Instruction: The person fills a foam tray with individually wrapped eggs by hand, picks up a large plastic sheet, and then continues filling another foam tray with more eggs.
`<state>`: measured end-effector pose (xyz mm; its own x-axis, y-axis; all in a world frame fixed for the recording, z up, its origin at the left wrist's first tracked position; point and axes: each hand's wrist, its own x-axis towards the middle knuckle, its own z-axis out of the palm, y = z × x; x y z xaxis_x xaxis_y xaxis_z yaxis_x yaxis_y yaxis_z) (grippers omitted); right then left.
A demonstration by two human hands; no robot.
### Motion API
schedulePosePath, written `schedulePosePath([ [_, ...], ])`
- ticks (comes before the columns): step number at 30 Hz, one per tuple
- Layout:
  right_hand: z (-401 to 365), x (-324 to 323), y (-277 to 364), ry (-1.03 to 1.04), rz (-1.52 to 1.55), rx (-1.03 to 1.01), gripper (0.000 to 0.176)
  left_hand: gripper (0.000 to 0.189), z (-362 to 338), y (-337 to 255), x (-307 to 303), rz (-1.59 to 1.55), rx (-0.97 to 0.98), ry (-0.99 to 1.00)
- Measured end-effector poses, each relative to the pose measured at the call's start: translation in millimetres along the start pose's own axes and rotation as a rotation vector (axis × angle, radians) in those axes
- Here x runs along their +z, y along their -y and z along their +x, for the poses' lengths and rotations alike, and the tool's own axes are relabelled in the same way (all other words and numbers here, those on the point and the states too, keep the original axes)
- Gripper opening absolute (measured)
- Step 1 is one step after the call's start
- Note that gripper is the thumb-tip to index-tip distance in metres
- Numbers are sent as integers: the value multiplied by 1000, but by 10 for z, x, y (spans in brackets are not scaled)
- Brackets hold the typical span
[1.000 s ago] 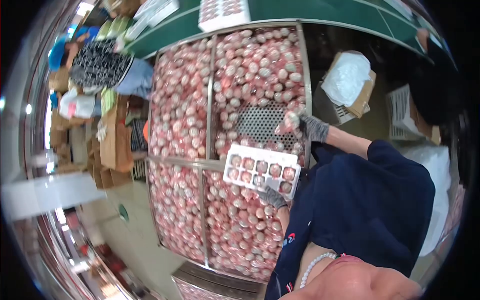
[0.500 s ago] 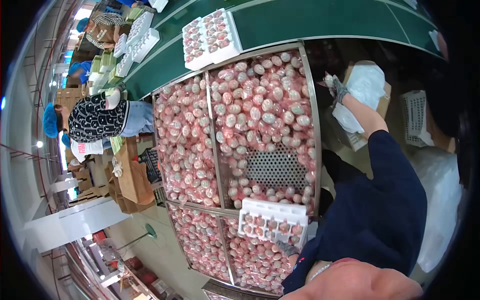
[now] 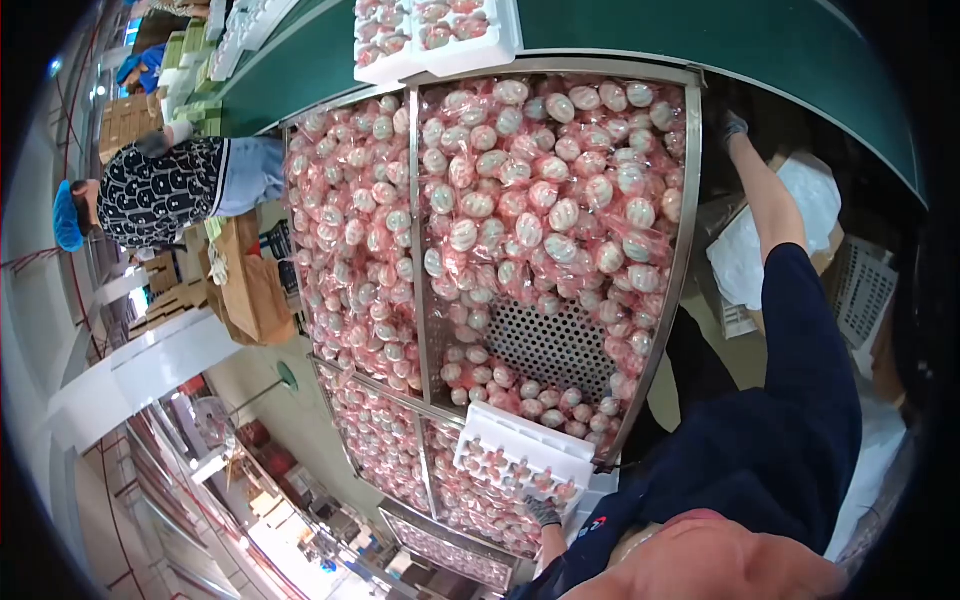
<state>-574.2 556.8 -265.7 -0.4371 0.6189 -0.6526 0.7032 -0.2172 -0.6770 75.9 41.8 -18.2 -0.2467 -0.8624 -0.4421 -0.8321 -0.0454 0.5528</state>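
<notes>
My left hand (image 3: 545, 513), in a grey glove, grips the near edge of a white foam tray (image 3: 528, 440). Wrapped eggs sit in rows in this tray, which rests at a tilt over the divider of a metal bin. My right hand (image 3: 735, 125), gloved too, reaches into the dark gap beside the green belt; its fingers are small and shadowed, so anything in them cannot be made out. Between my hands, eggs in pink-printed clear wrap (image 3: 560, 215) fill the bin compartment around a bare patch of perforated metal floor (image 3: 550, 345).
A green conveyor belt (image 3: 620, 28) runs along the bins, with filled white trays (image 3: 465, 55) at its edge. A carton with a white plastic liner (image 3: 780, 230) and a grey crate (image 3: 865, 290) stand by my right arm. A co-worker (image 3: 165, 190) stands across the bins.
My right hand has moved away from the egg bin, towards the belt's edge. The view has shifted; my left hand stays at the foam tray.
</notes>
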Motion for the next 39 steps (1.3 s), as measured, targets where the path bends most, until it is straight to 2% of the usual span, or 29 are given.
schedulePosePath([
  [5,-862,-57,213,-72,96,-246,25,36,-107,89,-104,14,-30,-17],
  [7,-885,-124,-40,74,310,-405,23,37,-81,116,-111,4,-34,-16],
  [9,-1617,-348,37,169,269,-583,22,37,-60,167,-93,-16,-35,-6],
  [11,-2412,-519,85,221,-32,-890,20,37,-50,244,-115,-29,-38,-1],
  [12,-2584,-470,-78,338,136,-1104,19,37,-24,282,-121,-35,-37,5],
  [13,-3072,-506,157,668,21,-982,19,37,-1,342,-127,-45,-35,9],
  [14,-3122,-324,7,614,-117,-1240,20,37,24,397,-107,-56,-36,19],
  [15,-3374,-191,157,636,-351,-1503,32,37,50,469,-101,-71,-31,23],
  [17,-3769,237,251,790,-764,-1509,41,37,119,643,-97,-96,-22,30],
  [18,-3834,540,192,917,-819,-1516,47,37,164,751,-87,-110,-17,36],
  [19,-3864,868,34,847,-1012,-1590,46,38,230,870,-84,-123,-3,39],
  [20,-4149,1026,235,808,-1369,-1571,46,38,307,1022,-66,-138,14,41],
  [21,-3915,1351,-113,587,-1364,-1811,42,38,400,1195,-45,-147,30,51],
  [22,-3877,1444,-108,593,-1360,-1828,42,38,481,1357,-42,-153,37,63],
  [23,-3913,1519,-88,499,-1369,-1890,41,38,548,1406,-36,-147,51,71],
  [25,-4034,1530,-77,395,-1379,-1971,39,40,581,1446,39,-133,-34,160],
  [26,-4121,1498,-42,481,-1492,-1816,38,41,584,1419,77,-123,-75,205],
  [27,-4209,1481,-28,560,-1590,-1650,37,41,790,1777,254,94,580,15],
  [28,-4168,1472,-44,548,-1587,-1667,37,44,573,1358,153,94,380,102],
  [29,-4042,1454,-57,524,-1494,-1824,37,47,259,636,6,111,178,181],
  [30,-4032,1429,-67,500,-1397,-1975,36,47,36,53,-82,94,183,181],
  [31,-4214,1335,56,527,-1348,-1718,30,52,-101,-303,-146,42,133,114],
  [32,-4399,1273,69,517,-1353,-1731,30,59,-130,-429,-167,-8,79,51],
  [33,-4559,1191,44,883,-750,-1225,27,56,-108,-392,-166,-1,88,35],
  [34,-4675,1094,19,1099,-152,-654,24,56,-16,-216,-125,-9,82,45],
  [35,-4749,1003,42,1269,-35,-392,25,57,134,24,-5,-245,83,100],
  [36,-4849,896,-17,1268,-56,-401,25,59,172,182,91,-485,76,148],
  [38,-5138,716,-382,1593,370,101,25,53,185,206,106,-628,112,208],
  [39,-5367,660,-542,1700,211,-396,26,48,192,195,125,-701,148,210],
])
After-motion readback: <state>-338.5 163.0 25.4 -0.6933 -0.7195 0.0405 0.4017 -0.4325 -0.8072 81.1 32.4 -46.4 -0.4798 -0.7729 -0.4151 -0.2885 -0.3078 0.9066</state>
